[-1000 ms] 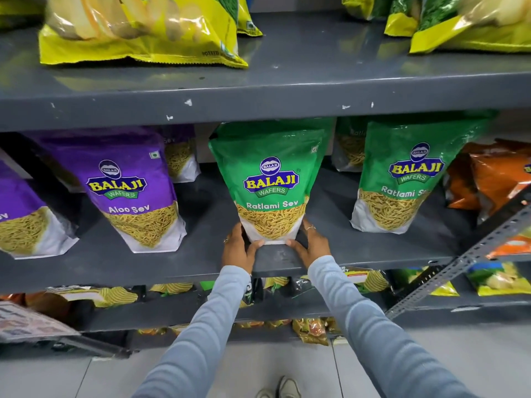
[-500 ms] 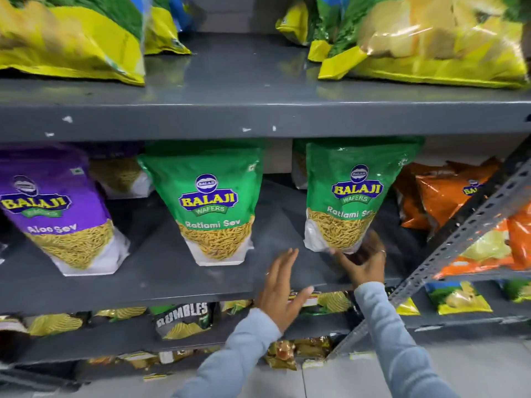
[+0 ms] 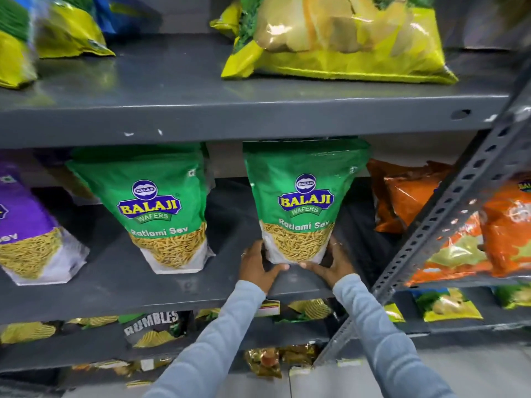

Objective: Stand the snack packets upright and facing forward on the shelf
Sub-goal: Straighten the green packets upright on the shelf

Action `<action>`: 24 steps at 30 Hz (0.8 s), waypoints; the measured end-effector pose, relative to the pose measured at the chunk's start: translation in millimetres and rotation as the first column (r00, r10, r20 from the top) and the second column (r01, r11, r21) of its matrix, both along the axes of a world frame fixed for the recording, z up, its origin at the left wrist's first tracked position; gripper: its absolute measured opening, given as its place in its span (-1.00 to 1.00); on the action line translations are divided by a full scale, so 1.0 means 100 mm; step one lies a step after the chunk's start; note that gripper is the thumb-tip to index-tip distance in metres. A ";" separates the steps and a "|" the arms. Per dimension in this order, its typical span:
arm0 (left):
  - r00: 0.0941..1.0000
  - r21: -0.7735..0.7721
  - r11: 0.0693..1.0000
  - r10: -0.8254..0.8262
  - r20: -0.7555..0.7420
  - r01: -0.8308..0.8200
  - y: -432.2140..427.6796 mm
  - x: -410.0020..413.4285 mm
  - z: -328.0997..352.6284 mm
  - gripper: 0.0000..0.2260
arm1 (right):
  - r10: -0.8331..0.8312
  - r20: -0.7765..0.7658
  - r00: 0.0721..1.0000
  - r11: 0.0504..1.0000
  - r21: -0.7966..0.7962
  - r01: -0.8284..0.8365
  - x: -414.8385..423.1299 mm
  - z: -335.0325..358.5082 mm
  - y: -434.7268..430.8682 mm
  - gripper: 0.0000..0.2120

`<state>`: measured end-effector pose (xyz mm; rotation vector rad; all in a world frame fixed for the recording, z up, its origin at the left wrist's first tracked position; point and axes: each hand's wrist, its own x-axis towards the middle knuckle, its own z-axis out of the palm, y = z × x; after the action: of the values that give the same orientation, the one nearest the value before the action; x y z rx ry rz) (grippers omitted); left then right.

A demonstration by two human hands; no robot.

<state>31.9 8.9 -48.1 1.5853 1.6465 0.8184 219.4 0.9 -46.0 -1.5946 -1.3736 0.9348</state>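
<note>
A green Ratlami Sev packet stands upright and faces forward on the grey middle shelf. My left hand grips its lower left corner and my right hand grips its lower right corner. A second green Ratlami Sev packet stands upright to its left, untouched. Further left a purple Aloo Sev packet stands at the frame's edge, partly cut off.
Orange packets lean at the right behind a slanted perforated metal strut. Yellow chip bags lie flat on the upper shelf. Lower shelves hold more packets, among them a black Rumbles bag.
My hands left the first green packet and moved right. Both now hold the base of the second green packet. The view has shifted right with them.
</note>
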 end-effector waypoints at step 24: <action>0.999 0.041 0.999 -0.022 -0.027 0.023 -0.08 0.06 0.08 -0.50 | -0.033 -0.049 0.998 0.998 -0.059 0.030 0.06 0.00 -0.05 -0.17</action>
<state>37.5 0.5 -40.1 1.6469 1.6377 0.8278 225.4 -3.9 -46.1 -1.6210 -1.2944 0.9967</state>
